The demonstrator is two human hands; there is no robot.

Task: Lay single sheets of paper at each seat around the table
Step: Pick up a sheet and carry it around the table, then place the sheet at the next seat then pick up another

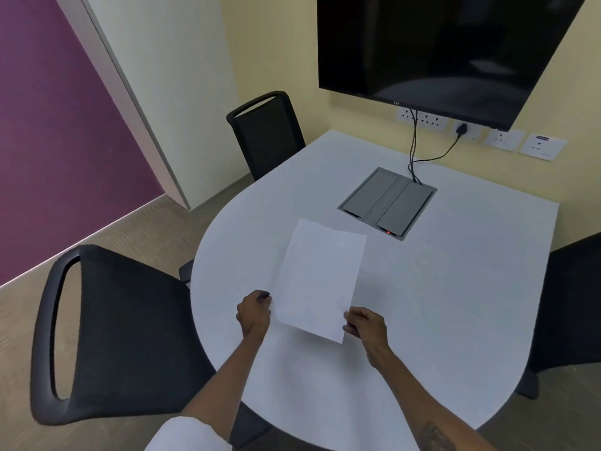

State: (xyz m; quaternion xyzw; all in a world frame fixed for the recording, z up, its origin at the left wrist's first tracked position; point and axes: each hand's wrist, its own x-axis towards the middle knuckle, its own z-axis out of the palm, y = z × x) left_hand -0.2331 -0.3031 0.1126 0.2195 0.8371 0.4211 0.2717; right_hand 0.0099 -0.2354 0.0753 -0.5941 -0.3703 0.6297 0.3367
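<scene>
Paper (pixel 320 279), a single white sheet as far as could be told, was held over the white tabletop (pixel 455 304) near its rounded near end, low above the surface or resting on it; which of the two could not be told. The sheet was pinched at its near edge from both sides: the left hand (pixel 254 315) at the near left corner, at about 8 o'clock of the sheet, and the right hand (pixel 366 323) at the near right corner, at about 5 o'clock. Each grip was pressed together on the paper's margin, with thumb and fingers closed on it. The long axis of the sheet ran from roughly 6 o'clock to 12 o'clock, skewed slightly toward 1 o'clock, so that its far short edge pointed at the grey cable box (pixel 387 203) sunk in the tabletop. No other sheet was seen on the tabletop, so the task was judged to be at its start, with the first placement in hand. Black chairs were seen at 9 o'clock (pixel 123 336), at 11 o'clock (pixel 266 135) and at 3 o'clock (pixel 572 304). The next move was judged to call for the sheet to be carried toward one of these seats, squared to the table edge there, laid flat and released by both hands.
</scene>
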